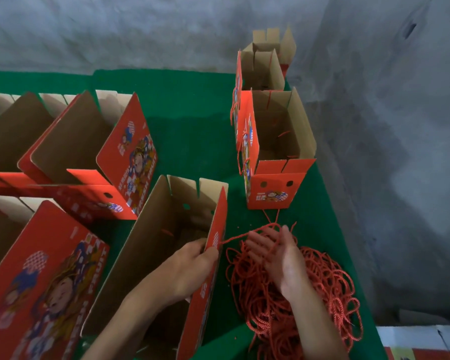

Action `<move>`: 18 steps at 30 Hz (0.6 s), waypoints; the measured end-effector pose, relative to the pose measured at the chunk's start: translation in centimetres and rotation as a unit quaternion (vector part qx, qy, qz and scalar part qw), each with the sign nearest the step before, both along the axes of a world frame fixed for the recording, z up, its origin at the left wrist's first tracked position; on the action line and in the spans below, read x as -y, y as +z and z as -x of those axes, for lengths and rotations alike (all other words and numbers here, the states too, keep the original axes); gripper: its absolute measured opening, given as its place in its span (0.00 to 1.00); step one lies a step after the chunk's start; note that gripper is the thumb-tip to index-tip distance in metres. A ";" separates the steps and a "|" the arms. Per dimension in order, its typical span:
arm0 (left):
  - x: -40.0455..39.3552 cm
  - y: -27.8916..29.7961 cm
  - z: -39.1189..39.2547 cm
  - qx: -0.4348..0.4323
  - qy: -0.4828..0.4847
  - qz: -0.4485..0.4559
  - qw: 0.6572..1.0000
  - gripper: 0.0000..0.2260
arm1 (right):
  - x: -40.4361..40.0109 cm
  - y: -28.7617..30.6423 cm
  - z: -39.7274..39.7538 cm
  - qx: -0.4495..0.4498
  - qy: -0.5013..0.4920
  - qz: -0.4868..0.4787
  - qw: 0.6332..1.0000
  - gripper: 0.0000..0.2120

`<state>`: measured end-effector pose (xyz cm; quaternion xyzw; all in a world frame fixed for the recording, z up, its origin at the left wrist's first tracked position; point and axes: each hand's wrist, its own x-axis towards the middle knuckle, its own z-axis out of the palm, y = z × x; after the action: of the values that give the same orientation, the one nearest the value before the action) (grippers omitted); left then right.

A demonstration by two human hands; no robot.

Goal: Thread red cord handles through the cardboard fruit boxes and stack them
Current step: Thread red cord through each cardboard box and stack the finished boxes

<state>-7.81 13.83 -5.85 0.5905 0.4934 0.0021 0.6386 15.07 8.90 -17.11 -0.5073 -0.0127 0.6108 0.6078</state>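
Right now the person's left hand (192,266) grips the top edge of the near wall of an open red-printed cardboard fruit box (166,255), thumb outside and fingers curled inside, apparently bracing the panel so the cord can be drawn through. A single red twisted cord (235,239) runs from that wall toward two o'clock and lies across the right hand (278,258), which is held palm up with fingers spread and relaxed; I cannot tell whether it pinches the strand. Under that hand sits a loose heap of red cords (296,294) on the green felt table (187,131), kept close for supply. At twelve o'clock, two corded boxes (273,141) stand together, probably finished. At nine o'clock, more open boxes (70,149) wait unthreaded.
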 end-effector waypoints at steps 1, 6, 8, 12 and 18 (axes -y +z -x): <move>0.0 -0.3 0.0 -0.002 0.007 -0.002 1.000 0.08 | -0.2 -0.7 -0.1 0.059 0.015 0.034 0.998 0.23; -0.3 -0.8 0.3 -0.022 0.040 0.005 0.999 0.14 | -0.8 -3.0 -0.8 0.267 0.039 0.083 0.959 0.19; -0.5 -0.8 0.4 -0.040 0.060 -0.006 0.997 0.20 | -0.4 -3.4 -0.7 0.380 0.083 0.092 0.917 0.24; -1.0 -0.8 0.4 -0.055 0.089 -0.012 0.994 0.20 | 0.6 -3.8 0.5 0.689 0.130 0.050 0.711 0.15; -1.2 -0.1 0.2 -0.072 0.090 0.046 0.992 0.16 | 1.9 -4.1 3.2 0.517 0.489 0.124 0.692 0.15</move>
<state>-8.06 15.02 -5.96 0.5126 0.5889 -0.0055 0.6248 11.91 7.01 -21.23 -0.7358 -0.4955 0.4587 0.0523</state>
